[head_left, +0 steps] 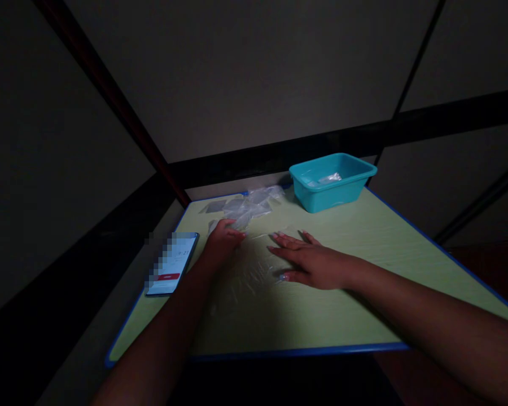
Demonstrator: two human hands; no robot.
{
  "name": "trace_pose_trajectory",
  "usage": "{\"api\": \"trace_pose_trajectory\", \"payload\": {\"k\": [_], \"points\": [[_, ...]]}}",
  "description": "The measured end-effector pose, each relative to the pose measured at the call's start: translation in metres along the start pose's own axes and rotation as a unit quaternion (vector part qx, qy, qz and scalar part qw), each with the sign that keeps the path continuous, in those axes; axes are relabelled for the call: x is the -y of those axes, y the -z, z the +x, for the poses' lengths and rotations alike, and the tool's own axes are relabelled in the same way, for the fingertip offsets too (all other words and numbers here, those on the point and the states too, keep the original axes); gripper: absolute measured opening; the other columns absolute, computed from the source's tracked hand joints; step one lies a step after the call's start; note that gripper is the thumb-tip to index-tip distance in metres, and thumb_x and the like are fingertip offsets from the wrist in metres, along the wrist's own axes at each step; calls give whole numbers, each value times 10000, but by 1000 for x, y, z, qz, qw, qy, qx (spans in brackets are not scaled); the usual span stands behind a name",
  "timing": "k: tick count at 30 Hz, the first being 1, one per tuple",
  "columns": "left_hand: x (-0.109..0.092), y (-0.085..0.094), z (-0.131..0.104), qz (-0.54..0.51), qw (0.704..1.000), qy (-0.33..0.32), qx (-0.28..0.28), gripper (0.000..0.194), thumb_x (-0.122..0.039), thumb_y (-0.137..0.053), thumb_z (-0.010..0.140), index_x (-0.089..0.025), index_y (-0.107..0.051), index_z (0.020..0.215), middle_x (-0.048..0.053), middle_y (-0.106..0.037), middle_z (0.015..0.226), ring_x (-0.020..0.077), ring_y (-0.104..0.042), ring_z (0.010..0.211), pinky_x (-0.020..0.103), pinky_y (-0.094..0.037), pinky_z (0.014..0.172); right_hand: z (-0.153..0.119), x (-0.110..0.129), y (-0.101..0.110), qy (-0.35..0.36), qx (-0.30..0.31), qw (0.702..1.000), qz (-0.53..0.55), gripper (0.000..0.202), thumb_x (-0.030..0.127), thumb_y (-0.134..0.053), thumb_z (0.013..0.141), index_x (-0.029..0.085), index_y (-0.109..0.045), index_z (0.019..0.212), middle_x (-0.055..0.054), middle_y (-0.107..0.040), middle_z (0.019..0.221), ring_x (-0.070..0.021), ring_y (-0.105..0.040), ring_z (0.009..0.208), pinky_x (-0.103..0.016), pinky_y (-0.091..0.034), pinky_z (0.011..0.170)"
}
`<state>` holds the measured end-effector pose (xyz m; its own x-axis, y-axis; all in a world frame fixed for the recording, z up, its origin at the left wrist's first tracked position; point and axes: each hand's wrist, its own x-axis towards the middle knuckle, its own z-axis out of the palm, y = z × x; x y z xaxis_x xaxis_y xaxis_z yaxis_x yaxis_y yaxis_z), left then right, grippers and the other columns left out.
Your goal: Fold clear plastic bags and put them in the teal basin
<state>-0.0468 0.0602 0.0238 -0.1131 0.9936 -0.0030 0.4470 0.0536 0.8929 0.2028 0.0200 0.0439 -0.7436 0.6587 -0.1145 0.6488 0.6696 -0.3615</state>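
Observation:
A large clear plastic bag (252, 270) lies wrinkled on the light green tabletop, hard to make out against it. My left hand (225, 241) is at its far left edge, fingers curled and closed on the film. Flat on the bag's right side rests my right hand (307, 259), fingers stretched and spread. Just beyond my left hand lies a loose spread of small clear plastic bags (248, 206), overlapping one another.
A turquoise plastic basin (332, 194) stands at the back right of the table (389, 265), with some clear plastic inside. On the left edge lies a phone (175, 265) with its screen lit. Dark walls stand behind and to the left.

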Motion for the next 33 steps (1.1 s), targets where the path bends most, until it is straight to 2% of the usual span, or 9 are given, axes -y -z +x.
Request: {"api": "trace_pose_trajectory", "payload": {"k": [4, 8, 11, 15, 22, 27, 30, 33], "points": [[2, 1, 0, 75, 997, -32, 6, 279, -296, -631, 713, -184, -589, 964, -20, -623, 739, 155, -593, 659, 263, -441, 599, 0, -1, -1, -3, 1, 1000, -2, 667, 476, -488, 921, 155, -293, 1472, -153, -99, 1548, -279, -108, 1434, -615, -63, 1105], [6, -2, -1, 209, 972, -103, -26, 305, -429, -646, 745, -191, -595, 930, 23, -607, 887, 192, -585, 809, 319, -458, 727, 1, -3, -2, -8, -3, 1000, 3, 664, 477, -501, 915, 164, -310, 1468, -161, -112, 1547, -293, -123, 1429, -610, -66, 1107], [8, -6, -4, 279, 948, -154, -23, 319, -396, -729, 676, -192, -572, 864, 48, -578, 950, 228, -537, 928, 349, -435, 818, 1, -4, -4, -5, 0, 1000, -3, 667, 481, -497, 916, 170, -300, 1472, -163, -100, 1547, -289, -119, 1431, -615, -60, 1103], [7, -7, -9, 353, 921, -162, 0, 232, -345, -702, 715, -199, -554, 818, 53, -564, 935, 255, -483, 958, 371, -405, 836, 2, -6, -6, -2, 1, 1000, 1, 667, 489, -484, 919, 175, -294, 1475, -168, -104, 1548, -302, -119, 1429, -628, -65, 1094], [3, -4, -10, 353, 922, -153, 44, 104, -277, -566, 814, -202, -557, 743, 51, -569, 881, 253, -478, 942, 382, -381, 841, 2, -13, -10, 15, -20, 1000, 5, 657, 501, -490, 907, 203, -322, 1468, -172, -145, 1540, -329, -136, 1418, -658, -76, 1073], [2, 5, -8, 326, 926, -179, 62, 99, -240, -515, 821, -201, -543, 734, 37, -601, 871, 225, -516, 920, 366, -390, 855, 3, -14, -9, -12, -1, 1000, -14, 675, 495, -477, 916, 175, -289, 1479, -184, -109, 1539, -319, -102, 1424, -648, -61, 1080], [0, 13, -9, 297, 924, -211, 118, 85, -213, -503, 802, -200, -555, 735, 26, -609, 823, 212, -531, 873, 340, -410, 817, 4, -14, -9, -26, 0, 999, -26, 682, 501, -467, 920, 180, -266, 1487, -181, -95, 1542, -315, -94, 1427, -651, -48, 1078], [0, 20, -10, 294, 907, -239, 182, 82, -219, -530, 782, -197, -569, 714, 30, -599, 803, 217, -522, 856, 331, -413, 787, 6, -17, -10, -35, -12, 999, -33, 674, 507, -444, 928, 192, -249, 1492, -174, -89, 1547, -312, -95, 1429, -663, -41, 1069]]}}
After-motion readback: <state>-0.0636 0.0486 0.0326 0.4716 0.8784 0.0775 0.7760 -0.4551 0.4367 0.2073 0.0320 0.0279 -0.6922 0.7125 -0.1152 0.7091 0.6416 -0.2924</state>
